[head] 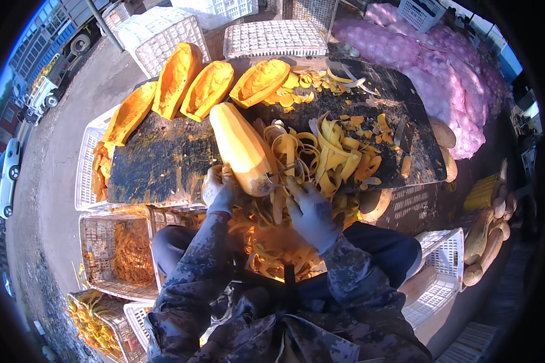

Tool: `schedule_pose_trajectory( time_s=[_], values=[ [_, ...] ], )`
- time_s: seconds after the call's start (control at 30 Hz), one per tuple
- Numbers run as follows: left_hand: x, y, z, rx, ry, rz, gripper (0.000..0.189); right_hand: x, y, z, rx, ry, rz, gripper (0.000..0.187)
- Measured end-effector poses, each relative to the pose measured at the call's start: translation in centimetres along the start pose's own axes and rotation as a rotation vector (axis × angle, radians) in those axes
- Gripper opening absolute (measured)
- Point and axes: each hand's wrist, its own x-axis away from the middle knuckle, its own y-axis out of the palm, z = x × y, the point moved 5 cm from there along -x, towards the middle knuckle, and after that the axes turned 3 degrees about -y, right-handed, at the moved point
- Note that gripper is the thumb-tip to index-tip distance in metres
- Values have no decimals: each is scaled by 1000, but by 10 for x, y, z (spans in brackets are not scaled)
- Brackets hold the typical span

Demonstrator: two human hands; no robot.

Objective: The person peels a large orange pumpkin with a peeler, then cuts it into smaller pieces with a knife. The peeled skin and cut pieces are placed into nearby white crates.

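A long, mostly peeled butternut squash [243, 145] lies on the dark cutting board [163, 159], its near end towards me. My left hand [219, 188], in a pale glove, grips the left side of that near end. In my right hand [312, 211], also gloved, is a peeler [279, 173], its metal head against the right side of the squash's near end. Curled peel strips [334, 154] are heaped to the right of the squash. More peel [277, 249] fills the space between my knees, below the board's edge.
Several hollowed squash halves [209, 90] line the board's far left edge. A broad blade [404, 134] lies at right. White crates [118, 254] with orange scraps stand at left, a white crate [440, 267] and unpeeled squash [483, 240] at right. Pink mesh sacks [445, 81] are piled beyond.
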Motion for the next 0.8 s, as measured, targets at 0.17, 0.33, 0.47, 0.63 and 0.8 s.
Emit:
schedule_pose_trajectory(
  time_s=[0.17, 0.33, 0.47, 0.63, 0.8],
  values=[
    [-26, -7, 83, -153, 852, 20, 46, -7, 18, -15, 34, -104, -7, 52],
    [-50, 32, 134, -447, 1144, -359, 44, -15, 23, -29, 95, -126, -44, 53],
    [-40, 44, 145, -425, 1120, -520, 35, -17, 26, -27, 150, -151, -51, 56],
    [-35, 44, 155, -590, 816, -624, 24, -6, 30, -11, 67, -121, -50, 62],
    [-53, 41, 131, -469, 1073, -462, 31, 62, 45, 33, 87, 19, -78, 58]
  ],
)
